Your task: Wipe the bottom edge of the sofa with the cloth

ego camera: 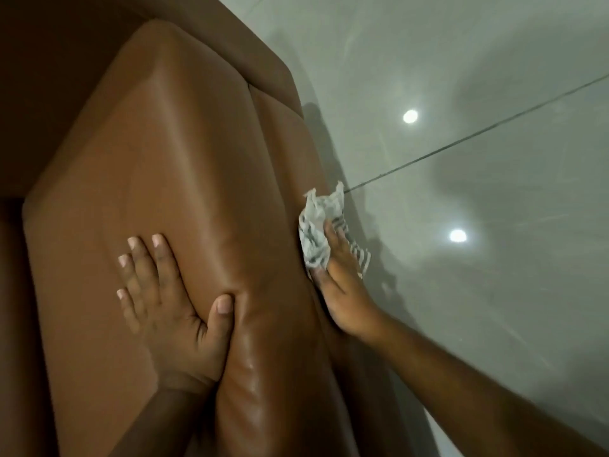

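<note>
A brown leather sofa [171, 153] fills the left and middle of the head view, its seat cushion seen from above. My left hand [168, 301] lies flat on the cushion near its front edge, fingers spread, thumb pressing into the leather. My right hand [342, 285] reaches down the sofa's front face, low near the floor, and presses a crumpled white cloth with dark stripes [316, 225] against the leather. Part of the cloth pokes out above my fingers. The very bottom edge of the sofa is hidden behind the hand and cloth.
A glossy grey tiled floor [494, 291] spreads to the right of the sofa, with a dark grout line [478, 133] running across it and two bright lamp reflections. The sofa's darker armrest [49, 61] rises at the upper left.
</note>
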A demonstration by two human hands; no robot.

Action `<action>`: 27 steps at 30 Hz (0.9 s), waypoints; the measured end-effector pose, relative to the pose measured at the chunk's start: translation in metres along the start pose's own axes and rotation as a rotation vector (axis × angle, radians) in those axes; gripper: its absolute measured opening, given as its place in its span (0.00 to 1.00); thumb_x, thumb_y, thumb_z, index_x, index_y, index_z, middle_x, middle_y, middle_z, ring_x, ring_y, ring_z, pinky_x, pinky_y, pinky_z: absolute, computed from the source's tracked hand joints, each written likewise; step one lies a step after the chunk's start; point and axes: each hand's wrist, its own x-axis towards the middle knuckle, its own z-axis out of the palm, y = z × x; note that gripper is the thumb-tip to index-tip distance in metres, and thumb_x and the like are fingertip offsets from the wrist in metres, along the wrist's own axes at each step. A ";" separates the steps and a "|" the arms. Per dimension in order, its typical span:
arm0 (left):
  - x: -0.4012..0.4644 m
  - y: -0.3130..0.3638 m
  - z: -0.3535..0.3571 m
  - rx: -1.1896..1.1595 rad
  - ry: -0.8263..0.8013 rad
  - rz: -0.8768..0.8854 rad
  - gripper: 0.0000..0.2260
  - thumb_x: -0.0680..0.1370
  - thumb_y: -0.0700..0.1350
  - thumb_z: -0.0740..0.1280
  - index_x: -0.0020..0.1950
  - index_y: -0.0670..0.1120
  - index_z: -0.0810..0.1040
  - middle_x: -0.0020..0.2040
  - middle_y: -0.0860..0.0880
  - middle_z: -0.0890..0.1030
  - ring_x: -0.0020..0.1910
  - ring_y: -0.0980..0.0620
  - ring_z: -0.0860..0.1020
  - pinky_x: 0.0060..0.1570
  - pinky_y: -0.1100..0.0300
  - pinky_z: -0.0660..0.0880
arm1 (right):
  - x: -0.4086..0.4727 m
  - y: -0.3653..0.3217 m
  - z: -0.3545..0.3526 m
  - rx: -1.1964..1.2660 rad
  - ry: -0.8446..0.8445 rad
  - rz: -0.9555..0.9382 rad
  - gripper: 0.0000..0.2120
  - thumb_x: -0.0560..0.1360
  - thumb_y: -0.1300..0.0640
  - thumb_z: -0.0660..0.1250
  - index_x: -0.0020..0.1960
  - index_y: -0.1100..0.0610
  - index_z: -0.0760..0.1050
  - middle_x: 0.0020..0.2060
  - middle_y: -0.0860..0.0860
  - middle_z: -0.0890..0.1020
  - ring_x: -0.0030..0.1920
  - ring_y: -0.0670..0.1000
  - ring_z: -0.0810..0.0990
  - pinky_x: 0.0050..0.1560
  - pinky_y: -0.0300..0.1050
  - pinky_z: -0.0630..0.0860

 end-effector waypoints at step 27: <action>0.001 -0.001 -0.015 0.132 -0.168 -0.060 0.44 0.71 0.76 0.45 0.81 0.54 0.43 0.82 0.44 0.44 0.81 0.41 0.43 0.76 0.36 0.43 | -0.040 -0.158 -0.140 0.702 0.170 0.629 0.28 0.89 0.42 0.51 0.78 0.58 0.75 0.76 0.57 0.79 0.78 0.60 0.76 0.81 0.61 0.70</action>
